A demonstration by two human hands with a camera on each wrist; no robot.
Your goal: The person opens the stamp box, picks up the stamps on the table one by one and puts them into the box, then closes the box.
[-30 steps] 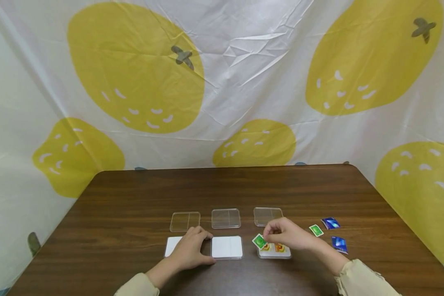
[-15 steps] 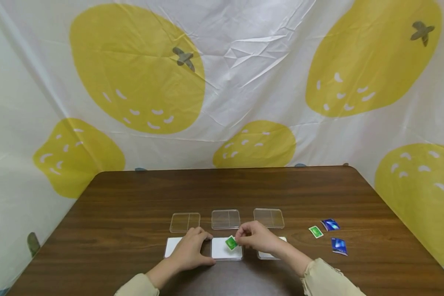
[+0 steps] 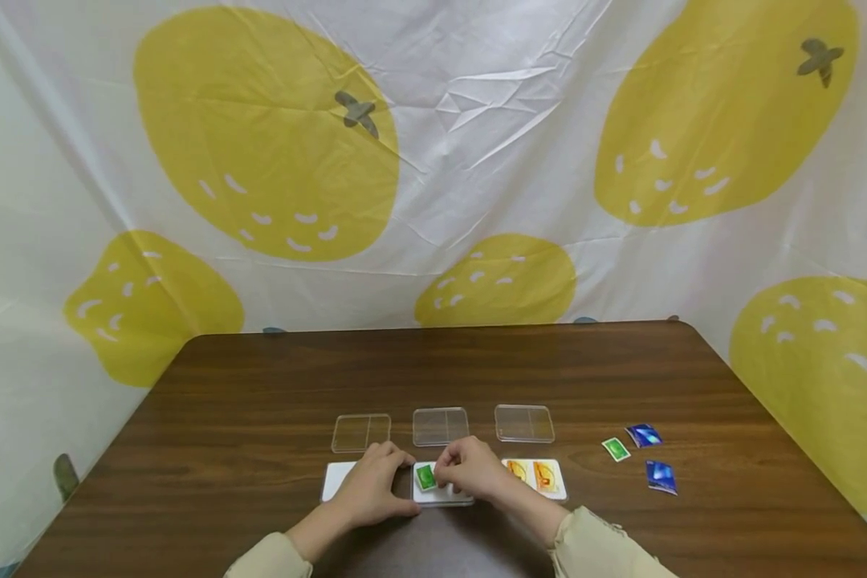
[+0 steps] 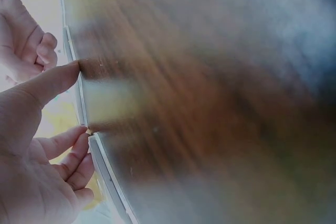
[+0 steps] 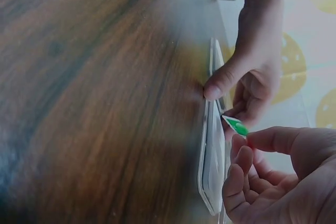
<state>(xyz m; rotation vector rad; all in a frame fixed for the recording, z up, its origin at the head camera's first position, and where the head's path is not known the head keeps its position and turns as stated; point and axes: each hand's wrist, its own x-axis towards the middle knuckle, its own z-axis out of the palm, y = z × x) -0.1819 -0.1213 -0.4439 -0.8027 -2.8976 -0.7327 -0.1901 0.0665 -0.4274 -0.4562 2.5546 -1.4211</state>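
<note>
A small green card (image 3: 425, 477) with a white border is pinched between the thumb and index finger of my right hand (image 3: 474, 470). It is held over the left half of the shallow middle case (image 3: 433, 498), which has a white inside. In the right wrist view the green card (image 5: 236, 125) tilts, one corner close to the white surface. My left hand (image 3: 376, 485) spans the left side of the middle case, thumb at its front corner and index finger at its back corner, holding it. That hand partly covers the left white case (image 3: 334, 481).
To the right, another white case (image 3: 563, 484) carries two orange-and-yellow cards. Behind the cases lie three clear lids (image 3: 361, 433), (image 3: 441, 427), (image 3: 523, 424). One green card (image 3: 616, 449) and two blue cards (image 3: 645, 435), (image 3: 661, 477) rest on the brown table (image 3: 260, 385).
My right hand has carried the green card leftward from above the right case to the left half of the middle case. The orange cards have come back into sight. My left hand stays put.
</note>
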